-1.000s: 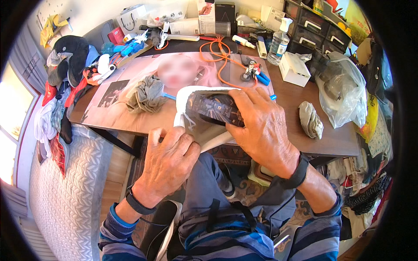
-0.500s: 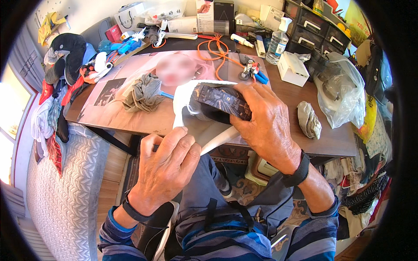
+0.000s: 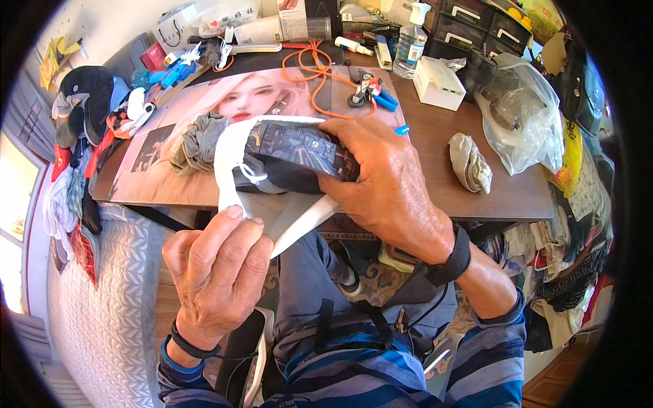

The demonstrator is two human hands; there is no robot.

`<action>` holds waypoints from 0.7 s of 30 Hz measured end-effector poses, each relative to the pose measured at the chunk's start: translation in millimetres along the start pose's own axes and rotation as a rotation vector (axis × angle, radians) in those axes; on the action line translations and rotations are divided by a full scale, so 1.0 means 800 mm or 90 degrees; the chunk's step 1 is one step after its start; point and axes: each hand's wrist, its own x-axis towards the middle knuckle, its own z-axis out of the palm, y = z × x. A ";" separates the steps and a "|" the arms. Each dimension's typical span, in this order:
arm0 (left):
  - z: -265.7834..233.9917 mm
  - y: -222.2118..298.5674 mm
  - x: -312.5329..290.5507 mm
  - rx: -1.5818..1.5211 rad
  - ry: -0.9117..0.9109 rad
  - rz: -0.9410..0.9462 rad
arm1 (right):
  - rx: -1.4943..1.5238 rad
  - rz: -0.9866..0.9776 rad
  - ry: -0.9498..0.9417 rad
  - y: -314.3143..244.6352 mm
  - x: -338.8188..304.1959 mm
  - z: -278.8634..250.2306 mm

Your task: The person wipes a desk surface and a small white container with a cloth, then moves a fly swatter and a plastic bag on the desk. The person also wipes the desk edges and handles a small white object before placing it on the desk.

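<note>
My left hand pinches the rim of a white bag at its near left side, fingers closed together. My right hand grips the right end of a dark box with a printed mechanical pattern. The box lies tilted at the bag's mouth, partly behind the white rim. A white cord is looped in a small knot at the left of the opening. Grey lining shows below the box. The bag's lower part and the box's far end are hidden.
A crumpled grey cloth lies behind the bag on the desk. To the right are a beige cloth bundle, a white box and a clear plastic bag. An orange cable and a spray bottle sit farther back.
Both hands have moved left with the bag and the dark box, covering part of the grey cloth. My head view has shifted a little too. The grips look the same.
</note>
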 end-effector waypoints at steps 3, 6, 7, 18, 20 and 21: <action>0.005 -0.001 0.002 -0.013 0.014 -0.003 | -0.030 0.007 -0.018 -0.001 0.000 -0.003; 0.010 -0.003 0.006 -0.024 0.036 -0.010 | -0.009 0.019 -0.048 -0.004 0.000 -0.006; 0.014 -0.004 0.007 -0.028 0.047 -0.016 | -0.005 0.026 -0.055 -0.005 0.001 -0.006; 0.074 -0.036 0.015 -0.096 0.260 -0.066 | -0.001 0.239 -0.110 0.031 0.056 -0.031; 0.087 -0.047 0.006 -0.149 0.206 -0.110 | 0.046 0.286 -0.096 0.056 0.079 -0.047; 0.097 -0.052 0.003 -0.157 0.173 -0.135 | 0.152 0.265 -0.040 0.068 0.085 -0.055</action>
